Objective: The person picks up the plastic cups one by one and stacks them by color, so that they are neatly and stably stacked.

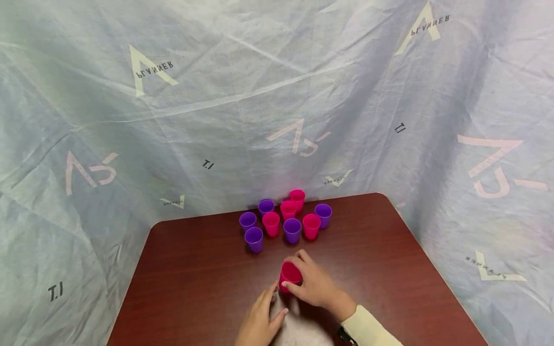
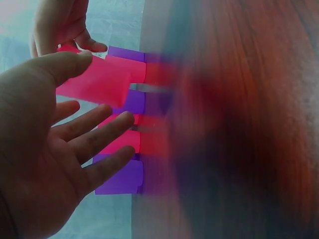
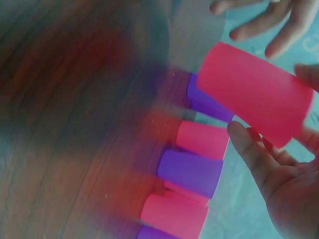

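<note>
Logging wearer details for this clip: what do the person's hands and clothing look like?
The right hand and left hand are ungloved. The right one has a cream sleeve behind it, with a dark item beside that, too small to identify. No left sleeve shows.

From my station, the head view gives me a cream-coloured sleeve (image 1: 370, 329) on the right arm, smooth and plain, ending on the lower forearm above the bare right hand (image 1: 318, 286). Beside its edge I make out a small black object (image 1: 346, 337), mostly cut off, which I cannot identify. The left hand (image 1: 258, 319) is bare too; my right wrist view catches a tiny pale glint (image 3: 274, 1) on one finger, too small to name.
</note>
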### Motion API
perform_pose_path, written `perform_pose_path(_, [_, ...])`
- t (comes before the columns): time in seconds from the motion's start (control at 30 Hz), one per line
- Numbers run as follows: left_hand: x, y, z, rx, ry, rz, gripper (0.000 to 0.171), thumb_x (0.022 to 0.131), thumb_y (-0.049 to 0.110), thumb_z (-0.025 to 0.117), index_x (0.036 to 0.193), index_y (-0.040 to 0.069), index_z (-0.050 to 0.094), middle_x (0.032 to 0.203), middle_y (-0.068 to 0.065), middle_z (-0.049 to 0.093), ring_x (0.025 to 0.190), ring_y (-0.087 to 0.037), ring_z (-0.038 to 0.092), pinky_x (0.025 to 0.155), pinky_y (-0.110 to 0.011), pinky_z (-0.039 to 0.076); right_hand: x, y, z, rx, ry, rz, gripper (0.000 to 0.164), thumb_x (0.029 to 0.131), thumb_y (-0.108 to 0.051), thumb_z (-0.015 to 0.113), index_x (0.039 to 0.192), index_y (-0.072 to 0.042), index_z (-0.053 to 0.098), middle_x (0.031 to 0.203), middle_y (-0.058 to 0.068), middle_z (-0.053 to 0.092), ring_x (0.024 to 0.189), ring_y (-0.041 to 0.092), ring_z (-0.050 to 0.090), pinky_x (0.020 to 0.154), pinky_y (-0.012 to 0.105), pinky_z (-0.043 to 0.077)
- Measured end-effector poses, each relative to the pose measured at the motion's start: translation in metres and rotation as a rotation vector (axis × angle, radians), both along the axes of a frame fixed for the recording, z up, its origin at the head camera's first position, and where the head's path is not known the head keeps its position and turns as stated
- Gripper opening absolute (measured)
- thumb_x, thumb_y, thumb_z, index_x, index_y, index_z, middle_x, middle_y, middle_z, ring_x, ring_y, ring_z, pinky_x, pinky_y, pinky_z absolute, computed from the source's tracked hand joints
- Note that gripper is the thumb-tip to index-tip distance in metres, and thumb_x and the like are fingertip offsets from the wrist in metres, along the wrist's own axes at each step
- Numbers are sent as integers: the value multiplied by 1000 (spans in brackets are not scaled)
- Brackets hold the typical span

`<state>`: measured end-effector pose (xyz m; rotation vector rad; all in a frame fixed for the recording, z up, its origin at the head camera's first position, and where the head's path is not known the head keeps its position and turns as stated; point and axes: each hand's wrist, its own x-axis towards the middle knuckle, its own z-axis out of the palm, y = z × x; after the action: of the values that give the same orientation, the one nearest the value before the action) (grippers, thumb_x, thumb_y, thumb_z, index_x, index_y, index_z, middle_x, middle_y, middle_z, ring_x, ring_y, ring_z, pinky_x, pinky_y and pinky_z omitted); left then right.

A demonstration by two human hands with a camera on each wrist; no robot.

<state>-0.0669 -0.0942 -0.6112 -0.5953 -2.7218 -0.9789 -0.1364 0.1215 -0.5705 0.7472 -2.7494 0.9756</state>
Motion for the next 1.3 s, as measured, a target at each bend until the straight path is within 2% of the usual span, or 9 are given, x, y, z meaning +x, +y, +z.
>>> perform_pose_path(0.2, [-8, 1, -1, 5, -28, 53, 84, 88, 25, 86, 158, 7, 42, 144, -13, 64, 119, -26, 72, 96, -46, 61, 4, -12, -3, 22, 6, 123, 57, 86, -28, 85, 138, -21, 61, 128, -3, 58, 104, 17, 69, 85, 22, 59])
perform_pose_path(0.33, [-12, 2, -5, -3, 16, 91, 87, 82, 23, 91, 155, 2, 46, 146, -14, 63, 129, -29, 67, 102, -50, 58, 7, -17, -4, 20, 19, 179, 68, 84, -18, 87, 146, -18, 57, 135, 0, 60, 115, 18, 69, 96, 30, 60])
perform_pose_path(0.47, [-15, 3, -10, 0, 38, 115, 88, 77, 21, 94, 150, -1, 49, 143, -17, 65, 127, -30, 68, 103, -49, 58, 10, -22, -4, 41, 44, 211, 77, 82, -11, 88, 150, -15, 54, 139, 2, 61, 123, 18, 67, 103, 35, 60])
perform_pose_path(0.6, [-18, 4, -15, 20, 18, 129, 89, 75, 14, 94, 151, 1, 48, 139, -18, 68, 123, -29, 71, 101, -48, 59, 13, -26, -3, 56, 88, 232, 78, 80, -6, 88, 149, -13, 54, 140, 3, 63, 125, 18, 66, 105, 37, 59])
perform_pose_path(0.83, [-21, 2, -22, 125, -14, 159, 94, 71, 5, 93, 153, 4, 46, 135, -16, 72, 116, -29, 74, 95, -47, 62, 18, -33, -8, 24, 172, 312, 80, 76, 2, 80, 151, -12, 53, 143, 5, 62, 131, 19, 65, 111, 36, 55])
perform_pose_path(0.9, [-21, 0, -25, 148, -17, 151, 91, 71, 6, 93, 150, 4, 48, 129, -15, 74, 112, -28, 75, 93, -45, 62, 20, -34, -12, 14, 175, 312, 80, 76, 0, 76, 152, -11, 51, 145, 5, 61, 134, 18, 63, 113, 37, 54])
perform_pose_path(1.07, [-15, -3, -32, 230, -79, 101, 77, 71, 5, 92, 138, 8, 56, 114, -10, 78, 103, -23, 76, 89, -39, 63, 26, -34, -22, 19, 170, 258, 80, 77, -6, 72, 153, -12, 50, 149, 3, 59, 137, 17, 60, 114, 38, 53])
perform_pose_path(1.2, [-12, -1, -31, 271, -95, 142, 69, 69, 3, 91, 131, 9, 61, 109, -7, 79, 100, -22, 77, 86, -38, 63, 26, -33, -25, 27, 205, 230, 74, 80, -7, 73, 151, -12, 52, 144, 3, 64, 132, 17, 64, 109, 37, 55])
perform_pose_path(1.3, [-13, -1, -29, 281, -96, 173, 70, 70, 8, 92, 133, 10, 61, 110, -8, 79, 100, -24, 77, 87, -40, 63, 25, -33, -26, 22, 206, 227, 68, 83, -9, 74, 149, -11, 55, 141, 4, 68, 128, 17, 67, 106, 37, 57])
